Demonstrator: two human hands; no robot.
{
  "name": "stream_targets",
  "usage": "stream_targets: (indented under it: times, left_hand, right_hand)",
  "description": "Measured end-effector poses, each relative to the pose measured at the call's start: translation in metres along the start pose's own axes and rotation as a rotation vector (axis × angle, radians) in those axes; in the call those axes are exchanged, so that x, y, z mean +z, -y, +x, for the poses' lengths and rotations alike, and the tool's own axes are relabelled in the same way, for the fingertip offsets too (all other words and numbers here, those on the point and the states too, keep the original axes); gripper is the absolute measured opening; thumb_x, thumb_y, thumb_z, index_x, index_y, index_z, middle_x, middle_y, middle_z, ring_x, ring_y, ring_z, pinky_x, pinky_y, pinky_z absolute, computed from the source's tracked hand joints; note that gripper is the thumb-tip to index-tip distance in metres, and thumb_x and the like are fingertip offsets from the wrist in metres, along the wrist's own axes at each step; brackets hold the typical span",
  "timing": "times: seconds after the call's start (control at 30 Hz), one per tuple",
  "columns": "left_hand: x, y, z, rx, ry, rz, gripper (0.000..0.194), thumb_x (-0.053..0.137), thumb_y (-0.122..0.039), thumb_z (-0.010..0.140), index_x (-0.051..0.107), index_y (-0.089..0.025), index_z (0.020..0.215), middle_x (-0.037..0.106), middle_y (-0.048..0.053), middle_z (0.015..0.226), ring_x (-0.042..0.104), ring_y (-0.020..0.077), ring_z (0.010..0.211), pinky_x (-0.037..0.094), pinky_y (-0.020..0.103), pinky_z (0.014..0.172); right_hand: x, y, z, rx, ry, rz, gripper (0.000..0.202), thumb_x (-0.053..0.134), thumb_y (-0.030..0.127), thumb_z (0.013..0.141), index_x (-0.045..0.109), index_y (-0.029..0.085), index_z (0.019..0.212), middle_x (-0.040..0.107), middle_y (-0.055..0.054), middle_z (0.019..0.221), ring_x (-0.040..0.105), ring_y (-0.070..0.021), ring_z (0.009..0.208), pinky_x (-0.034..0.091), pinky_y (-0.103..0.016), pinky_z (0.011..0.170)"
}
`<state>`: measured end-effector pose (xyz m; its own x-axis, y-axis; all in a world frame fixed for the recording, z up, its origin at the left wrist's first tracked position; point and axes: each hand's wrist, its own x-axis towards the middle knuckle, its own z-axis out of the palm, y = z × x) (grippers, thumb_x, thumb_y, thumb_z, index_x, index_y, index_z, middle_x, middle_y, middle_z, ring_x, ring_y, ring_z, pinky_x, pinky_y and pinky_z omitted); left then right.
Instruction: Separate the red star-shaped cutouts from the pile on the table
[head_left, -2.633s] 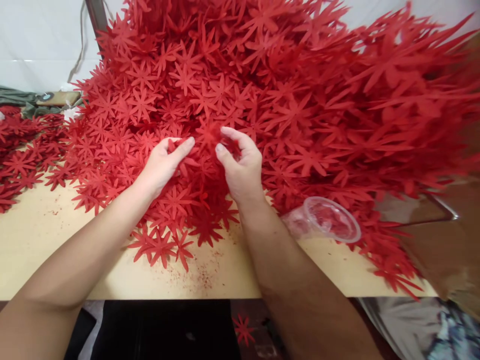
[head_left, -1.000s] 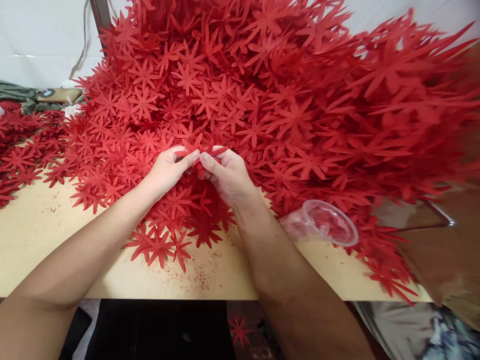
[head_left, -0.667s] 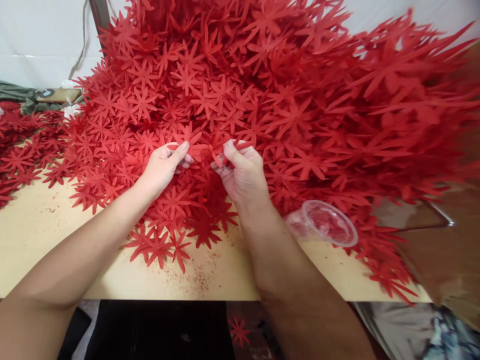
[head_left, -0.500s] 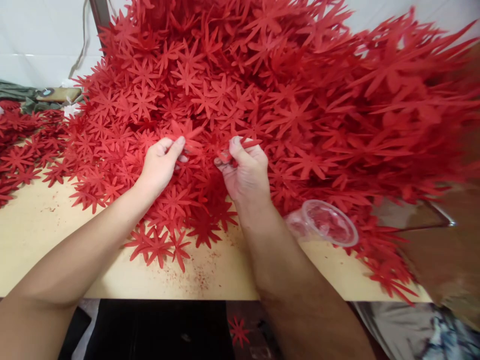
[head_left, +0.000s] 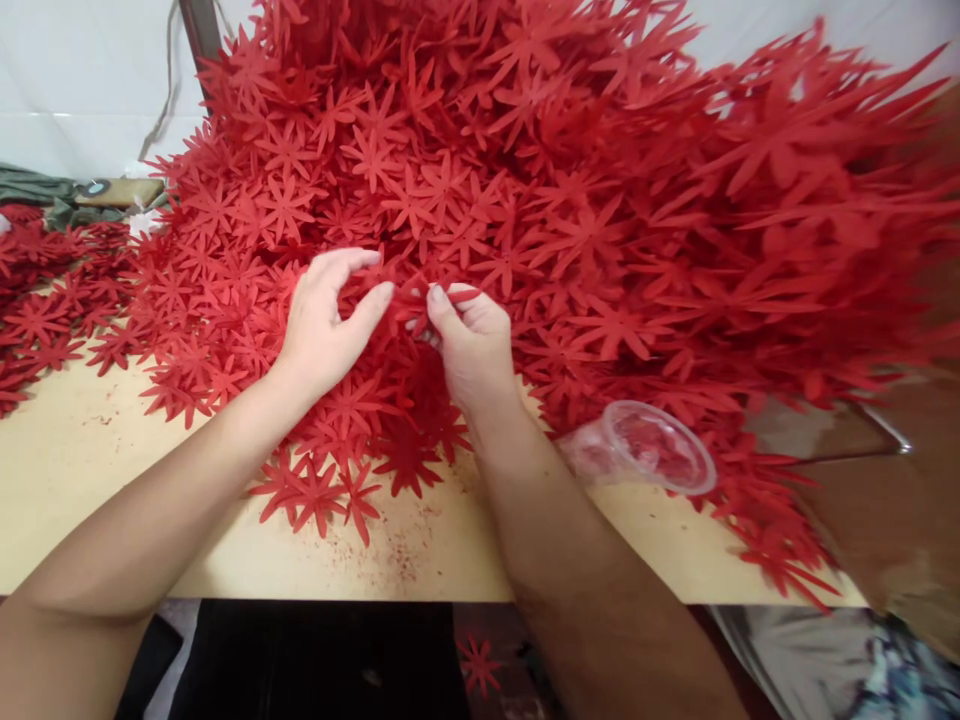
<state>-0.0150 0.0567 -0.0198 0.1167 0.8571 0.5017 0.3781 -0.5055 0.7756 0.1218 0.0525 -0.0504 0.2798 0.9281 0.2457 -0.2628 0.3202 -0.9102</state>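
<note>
A big heap of red star-shaped cloth flowers [head_left: 375, 155] with long narrow petals fills the middle of the view. In front of it my right hand [head_left: 476, 350] pinches a red cloth flower [head_left: 461, 296] between thumb and fingers; one petal pokes out over the knuckles and the rest blends into the heap. Just to the left, my left hand [head_left: 322, 315] has its thumb and fingers spread apart, close to the pinched flower. Whether its fingertips touch any red petal I cannot tell.
A clear plastic tub [head_left: 660, 447] with red bits lies tipped on the pale tabletop [head_left: 247, 560], right of my right forearm. More red flowers [head_left: 45, 310] lie at the left. A cardboard box [head_left: 892, 520] stands at the right; one flower [head_left: 478, 665] is below the table edge.
My left hand has opened and let go of the red flower it pinched. My right hand has moved left, closer to the left hand, still pinching a flower.
</note>
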Motion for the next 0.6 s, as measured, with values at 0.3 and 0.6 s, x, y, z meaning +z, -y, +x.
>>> stream_targets:
  times: [0.3, 0.6]
  left_hand:
    - [0.003, 0.008, 0.003, -0.179, 0.049, -0.063, 0.007, 0.060, -0.022, 0.075, 0.062, -0.016, 0.072, 0.052, -0.004, 0.061, 0.043, 0.0088, 0.058, 0.038, 0.023, 0.064]
    - [-0.005, 0.004, 0.002, 0.043, -0.050, 0.131, 0.024, 0.062, -0.038, 0.077, 0.069, -0.020, 0.092, 0.061, 0.004, 0.098, 0.053, 0.0177, 0.100, 0.038, 0.029, 0.095]
  right_hand:
    - [0.000, -0.002, -0.002, 0.044, 0.092, 0.072, 0.029, 0.074, 0.045, 0.064, 0.062, 0.021, 0.076, 0.061, 0.007, 0.066, 0.052, -0.0037, 0.053, 0.045, -0.018, 0.052]
    - [0.001, 0.003, -0.003, 0.054, 0.096, -0.006, 0.037, 0.081, 0.043, 0.053, 0.057, 0.019, 0.067, 0.057, 0.009, 0.051, 0.050, -0.0036, 0.045, 0.043, -0.018, 0.046]
